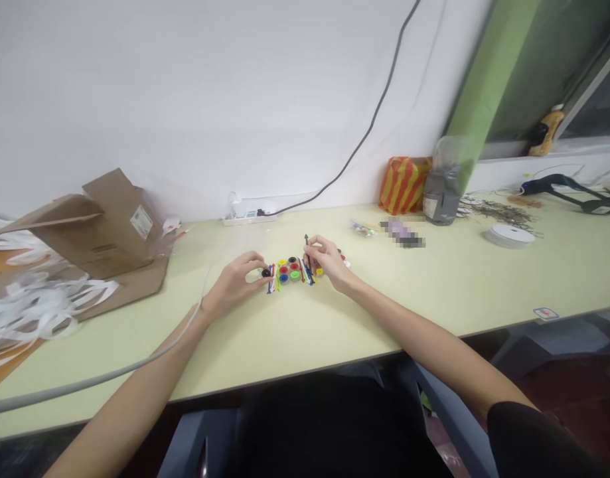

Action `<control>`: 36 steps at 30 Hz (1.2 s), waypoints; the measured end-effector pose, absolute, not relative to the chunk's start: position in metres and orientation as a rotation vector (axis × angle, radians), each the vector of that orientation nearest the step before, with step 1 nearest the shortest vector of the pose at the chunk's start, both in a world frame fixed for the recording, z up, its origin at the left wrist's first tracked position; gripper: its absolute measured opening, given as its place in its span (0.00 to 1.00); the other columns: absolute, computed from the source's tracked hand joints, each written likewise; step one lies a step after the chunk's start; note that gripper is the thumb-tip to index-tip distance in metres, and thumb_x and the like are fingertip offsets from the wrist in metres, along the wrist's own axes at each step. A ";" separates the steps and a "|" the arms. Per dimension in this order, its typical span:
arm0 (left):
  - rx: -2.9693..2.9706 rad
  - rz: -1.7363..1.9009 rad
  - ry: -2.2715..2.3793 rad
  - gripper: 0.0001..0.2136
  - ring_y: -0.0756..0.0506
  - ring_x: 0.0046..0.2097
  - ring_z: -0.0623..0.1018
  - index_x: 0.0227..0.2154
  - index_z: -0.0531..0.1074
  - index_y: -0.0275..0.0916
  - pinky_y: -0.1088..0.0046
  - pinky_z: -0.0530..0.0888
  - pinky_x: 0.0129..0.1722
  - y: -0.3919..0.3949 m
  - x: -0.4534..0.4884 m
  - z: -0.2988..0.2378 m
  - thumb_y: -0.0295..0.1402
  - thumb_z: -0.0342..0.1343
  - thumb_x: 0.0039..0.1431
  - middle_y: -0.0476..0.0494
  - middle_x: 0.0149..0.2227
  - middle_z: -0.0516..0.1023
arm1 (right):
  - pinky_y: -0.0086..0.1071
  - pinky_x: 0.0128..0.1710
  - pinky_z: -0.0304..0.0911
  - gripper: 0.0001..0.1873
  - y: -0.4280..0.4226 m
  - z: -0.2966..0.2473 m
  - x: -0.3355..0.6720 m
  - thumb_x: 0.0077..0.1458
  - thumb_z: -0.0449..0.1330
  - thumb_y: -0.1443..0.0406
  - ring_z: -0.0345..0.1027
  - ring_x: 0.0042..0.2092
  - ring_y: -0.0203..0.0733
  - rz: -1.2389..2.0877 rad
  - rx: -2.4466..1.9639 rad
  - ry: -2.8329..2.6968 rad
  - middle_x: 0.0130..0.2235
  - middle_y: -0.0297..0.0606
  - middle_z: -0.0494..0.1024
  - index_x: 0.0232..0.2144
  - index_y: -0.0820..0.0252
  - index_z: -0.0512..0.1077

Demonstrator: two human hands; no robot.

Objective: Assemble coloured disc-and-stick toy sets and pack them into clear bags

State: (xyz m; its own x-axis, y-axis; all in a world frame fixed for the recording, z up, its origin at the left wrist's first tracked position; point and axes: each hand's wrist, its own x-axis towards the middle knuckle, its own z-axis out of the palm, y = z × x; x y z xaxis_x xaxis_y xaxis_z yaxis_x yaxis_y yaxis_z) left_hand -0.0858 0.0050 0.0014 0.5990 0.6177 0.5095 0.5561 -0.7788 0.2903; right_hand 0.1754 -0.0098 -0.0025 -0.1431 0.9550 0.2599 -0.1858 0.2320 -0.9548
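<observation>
My left hand [241,279] has thumb and fingertips closed around a small black round piece [265,273], beside thin coloured arrow-shaped sticks [272,279] in blue, red, white and green. My right hand [327,260] pinches a black arrow-shaped stick [307,243], its pointed tip upward. Between my hands lie several small round pieces [295,275] in yellow, black, red, blue and green. More sticks [309,275], some red and blue, lie under my right hand, which partly hides them and a yellow round piece [319,271].
An open cardboard box [113,226] and white strips [50,309] are at left. A grey cable [100,380] crosses my left forearm. At the back stand a power strip [247,214], striped bag [403,186] and grey bag [441,192]. A white roll [510,235] lies at right.
</observation>
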 end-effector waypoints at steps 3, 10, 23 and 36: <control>2.685 0.865 1.007 0.09 0.49 0.34 0.72 0.37 0.77 0.41 0.73 0.69 0.35 0.006 -0.085 0.002 0.40 0.59 0.60 0.47 0.33 0.74 | 0.25 0.18 0.58 0.14 -0.011 -0.001 0.176 0.52 0.61 0.55 0.60 0.19 0.31 1.194 -0.828 -1.300 0.23 0.27 0.72 0.31 0.55 0.61; 2.458 0.718 1.204 0.07 0.52 0.26 0.68 0.35 0.75 0.38 0.76 0.64 0.28 -0.001 -0.094 0.010 0.34 0.58 0.55 0.53 0.23 0.69 | 0.24 0.19 0.58 0.15 -0.012 -0.002 0.175 0.51 0.62 0.55 0.61 0.22 0.33 1.192 -0.836 -1.306 0.22 0.28 0.71 0.31 0.55 0.61; 2.397 0.464 1.260 0.10 0.48 0.29 0.70 0.32 0.68 0.41 0.72 0.65 0.29 0.000 -0.100 0.011 0.40 0.59 0.54 0.51 0.26 0.72 | 0.25 0.19 0.56 0.14 -0.013 -0.005 0.174 0.52 0.62 0.55 0.59 0.19 0.32 1.185 -0.870 -1.319 0.20 0.27 0.71 0.30 0.55 0.61; 2.370 0.447 1.213 0.13 0.47 0.33 0.74 0.34 0.75 0.40 0.72 0.68 0.34 0.005 -0.104 0.011 0.45 0.58 0.57 0.48 0.32 0.78 | 0.24 0.18 0.57 0.14 -0.009 -0.011 0.174 0.52 0.61 0.55 0.59 0.19 0.32 1.156 -0.893 -1.337 0.21 0.26 0.71 0.31 0.55 0.62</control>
State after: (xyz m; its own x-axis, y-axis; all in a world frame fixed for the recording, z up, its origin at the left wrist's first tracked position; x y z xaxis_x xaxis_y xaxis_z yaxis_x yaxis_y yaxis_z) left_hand -0.1043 0.0054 0.0109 0.5636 0.8217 0.0845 0.6803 -0.5197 0.5168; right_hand 0.1744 -0.0094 -0.0111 -0.1140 0.9612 0.2512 -0.1101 0.2391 -0.9647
